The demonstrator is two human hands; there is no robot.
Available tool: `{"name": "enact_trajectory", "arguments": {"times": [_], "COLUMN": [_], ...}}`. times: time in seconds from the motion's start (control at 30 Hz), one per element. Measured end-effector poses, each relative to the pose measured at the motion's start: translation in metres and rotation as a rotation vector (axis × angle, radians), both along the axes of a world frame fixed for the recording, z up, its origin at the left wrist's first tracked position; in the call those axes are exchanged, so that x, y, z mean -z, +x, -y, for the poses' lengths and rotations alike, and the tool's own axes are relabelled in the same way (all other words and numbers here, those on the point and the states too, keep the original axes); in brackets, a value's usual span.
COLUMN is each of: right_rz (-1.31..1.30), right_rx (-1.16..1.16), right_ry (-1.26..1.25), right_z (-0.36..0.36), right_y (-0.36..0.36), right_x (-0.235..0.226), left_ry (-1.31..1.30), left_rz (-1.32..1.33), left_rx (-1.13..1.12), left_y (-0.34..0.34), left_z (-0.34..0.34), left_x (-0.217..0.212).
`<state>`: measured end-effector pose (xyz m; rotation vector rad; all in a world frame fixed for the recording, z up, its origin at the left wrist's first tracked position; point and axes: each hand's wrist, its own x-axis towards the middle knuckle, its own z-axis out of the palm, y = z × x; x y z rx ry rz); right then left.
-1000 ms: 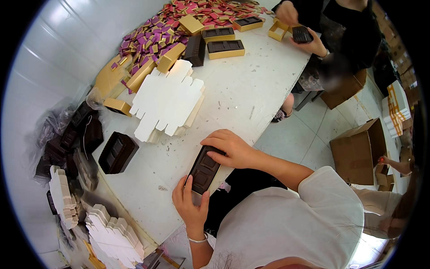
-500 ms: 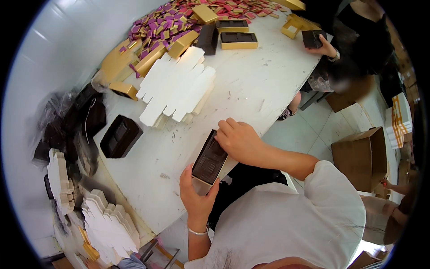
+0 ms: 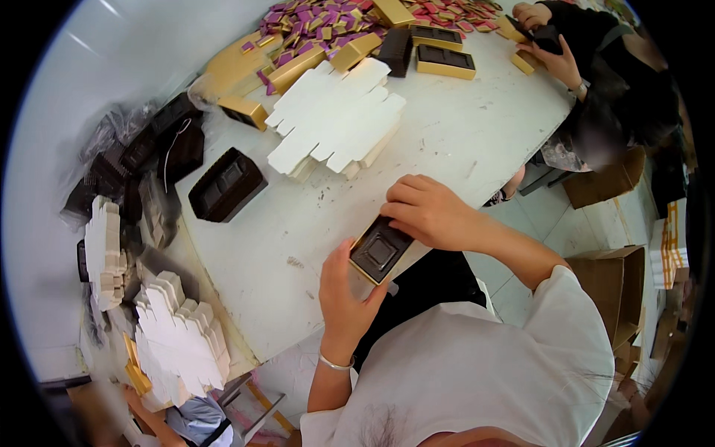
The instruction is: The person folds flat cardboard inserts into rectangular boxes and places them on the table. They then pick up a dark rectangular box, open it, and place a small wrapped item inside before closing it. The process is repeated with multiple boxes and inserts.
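Note:
A small gold-edged box (image 3: 360,270) with a dark brown moulded tray (image 3: 381,250) set in it is held at the table's near edge. My left hand (image 3: 347,302) grips its near end, thumb on one side and fingers on the other. My right hand (image 3: 432,214) lies over the far end with fingers bent onto it; its fingertips are partly hidden. Further off on the table is a pile of flat white cartons (image 3: 335,115). To the left of them lies a stack of dark plastic trays (image 3: 227,185).
Gold boxes with dark trays (image 3: 445,62) stand at the back, before a heap of purple and red wrapped pieces (image 3: 328,22). A co-worker's hands (image 3: 558,63) hold a dark tray at the far right. More white cartons (image 3: 179,335) sit at the left; a brown carton (image 3: 607,287) stands right.
The box has turned clockwise between my hands, and both hands have moved with it. The whole view has shifted. The co-worker's second hand has come into view at the dark tray.

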<state>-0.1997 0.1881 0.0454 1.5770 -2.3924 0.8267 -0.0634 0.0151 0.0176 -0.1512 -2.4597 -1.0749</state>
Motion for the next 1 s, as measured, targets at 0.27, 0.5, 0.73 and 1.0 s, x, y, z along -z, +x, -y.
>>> {"name": "enact_trajectory", "arguments": {"times": [0.27, 0.5, 0.73, 1.0], "right_rz": [-0.040, 0.183, 0.128, -0.220], "right_rx": [0.006, 0.623, 0.809, 0.846], "right_ry": [-0.231, -0.484, -0.358, -0.325], "right_z": [-0.013, -0.055, -0.103, -0.115], "right_y": [0.001, -0.065, -0.166, -0.208], "right_x": [0.014, 0.010, 0.038, 0.065], "left_ry": [0.151, 0.074, 0.004, 0.097], "left_rz": [0.141, 0.163, 0.167, 0.126], "left_rx": [-0.012, -0.106, -0.120, -0.126], "left_y": [0.004, 0.012, 0.011, 0.015], "left_z": [0.010, 0.033, 0.031, 0.031], "left_x": [0.004, 0.008, 0.008, 0.009]}}
